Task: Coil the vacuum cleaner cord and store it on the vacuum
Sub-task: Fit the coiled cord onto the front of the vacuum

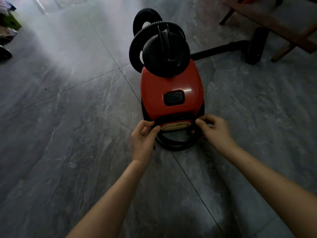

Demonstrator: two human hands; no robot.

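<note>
2 bare forearms reach forward from the bottom edge over a grey marbled tile floor (68,117). The left hand (143,136) pinches a black rubbery power cord (173,145) between thumb and fingertips at the left rear corner of a glossy red canister vacuum cleaner (171,90). The right hand (215,130) is closed in a similar pinch at the right rear corner, apparently on the same cord, though the contact is partly hidden. The cord hangs in several loops against the vacuum's back end, just below a cream oval label (175,126), with the lowest loop near the floor. It looks light and limp, likely to spring loose, so gripping the bundle on both sides should keep the loops together. Farther on sit a black rectangular switch (174,98), then a black ribbed hose (137,43) coiled around the black carry handle (165,42). A black wand (219,48) leads right toward wooden furniture legs (283,48).
</note>
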